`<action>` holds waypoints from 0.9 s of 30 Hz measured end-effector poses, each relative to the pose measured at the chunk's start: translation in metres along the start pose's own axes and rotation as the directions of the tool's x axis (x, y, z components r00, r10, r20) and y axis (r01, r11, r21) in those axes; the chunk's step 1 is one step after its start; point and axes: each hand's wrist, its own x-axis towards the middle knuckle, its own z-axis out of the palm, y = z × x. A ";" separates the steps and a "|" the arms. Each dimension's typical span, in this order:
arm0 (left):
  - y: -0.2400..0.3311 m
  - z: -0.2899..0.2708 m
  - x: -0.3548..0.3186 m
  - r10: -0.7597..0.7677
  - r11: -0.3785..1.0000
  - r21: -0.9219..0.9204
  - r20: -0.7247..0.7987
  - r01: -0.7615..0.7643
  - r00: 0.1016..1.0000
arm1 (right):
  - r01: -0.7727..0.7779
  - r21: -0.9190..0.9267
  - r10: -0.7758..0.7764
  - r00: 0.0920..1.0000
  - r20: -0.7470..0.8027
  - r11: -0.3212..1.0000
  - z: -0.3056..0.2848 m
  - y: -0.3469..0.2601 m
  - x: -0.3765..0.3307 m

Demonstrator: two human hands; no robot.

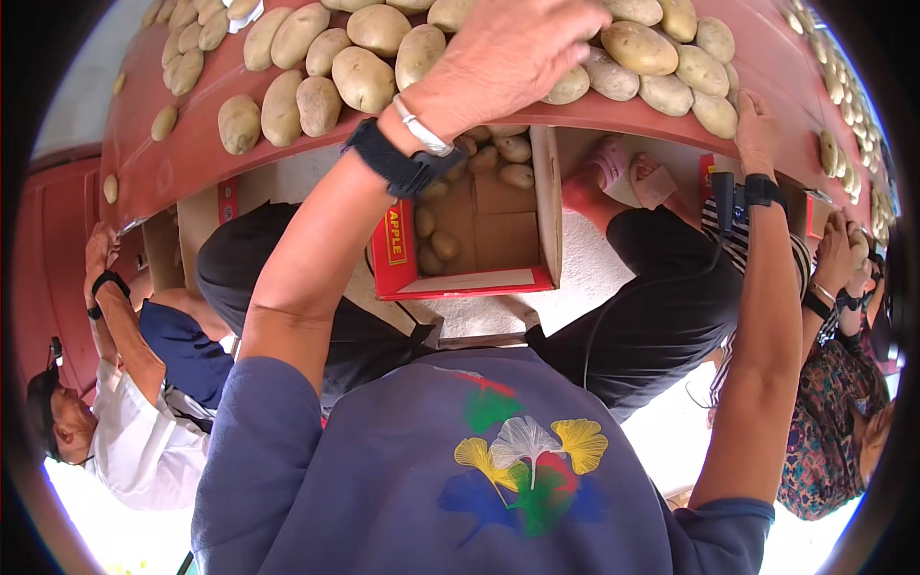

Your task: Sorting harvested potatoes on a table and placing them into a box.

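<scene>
My left hand point(522, 57) reaches across the potato pile from the left, wearing a silver bangle and a black strap. Its fingers point right, bent and a little apart, with nothing visible in them; their tips are near a large potato point(639, 48). Below those fingers lies another potato point(567, 86), partly covered by the hand. My right hand point(757, 129) rests at the red table's edge with its fingers stretched up, beside the rightmost potato point(715, 114) of the pile. Whether it touches that potato is unclear.
Under the table edge, between my knees, an open red cardboard box point(551, 206) holds several potatoes. More potatoes point(187, 72) lie on the table point(144, 177) at the far left and far right. People sit at both sides; a pink sandal point(609, 161) shows underneath.
</scene>
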 end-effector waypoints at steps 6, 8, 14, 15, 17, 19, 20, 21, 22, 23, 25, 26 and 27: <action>-0.016 0.008 -0.028 0.007 0.999 -0.049 -0.034 -0.009 0.999 | 0.012 -0.053 -0.011 0.999 0.034 0.999 -0.003 0.003 0.001; -0.011 -0.004 -0.043 -0.083 0.990 -0.130 -0.164 0.062 0.983 | 0.005 -0.059 -0.003 1.000 0.024 0.998 -0.004 0.004 0.000; 0.030 0.048 -0.139 -0.180 0.795 -0.488 0.376 0.359 0.909 | 0.043 -0.053 -0.044 0.998 -0.037 0.998 -0.006 0.001 -0.008; 0.020 0.075 -0.158 -0.148 0.732 -0.501 0.546 0.463 0.825 | 0.022 -0.064 -0.024 0.999 -0.023 0.998 -0.006 0.000 -0.009; -0.002 0.126 -0.211 -0.178 0.806 -0.276 0.730 0.524 0.659 | 0.008 -0.083 -0.011 0.999 -0.043 0.997 -0.008 -0.003 -0.012; -0.024 0.189 -0.265 -0.318 0.835 0.078 0.876 0.545 0.363 | 0.036 -0.092 -0.042 0.998 -0.056 0.995 -0.010 -0.007 -0.013; -0.032 0.204 -0.306 -0.223 0.928 -0.017 0.774 0.371 0.593 | 0.028 -0.091 -0.034 0.997 -0.070 0.995 -0.010 -0.009 -0.014; -0.044 0.240 -0.323 -0.170 0.952 0.111 0.967 0.286 0.191 | 0.025 -0.104 -0.031 0.998 -0.062 0.994 -0.011 -0.010 -0.014; -0.053 0.258 -0.347 -0.033 0.996 0.027 0.997 0.089 0.067 | 0.021 -0.114 -0.027 0.998 -0.051 0.993 -0.011 -0.012 -0.015; -0.051 0.273 -0.367 -0.175 0.970 0.156 0.981 0.186 0.088 | 0.048 -0.095 -0.055 0.996 -0.072 0.994 -0.011 -0.013 -0.016; -0.054 0.287 -0.387 -0.234 0.948 0.199 0.964 0.249 0.122 | 0.038 -0.095 -0.046 0.996 -0.082 0.995 -0.011 -0.013 -0.017; -0.054 0.289 -0.389 -0.153 0.970 0.120 0.978 0.214 0.144 | 0.019 -0.090 -0.026 0.997 -0.077 0.996 -0.010 -0.013 -0.017; -0.053 0.287 -0.387 -0.154 0.970 0.124 0.979 0.207 0.134 | 0.055 -0.089 -0.063 0.993 -0.097 0.995 -0.010 -0.013 -0.018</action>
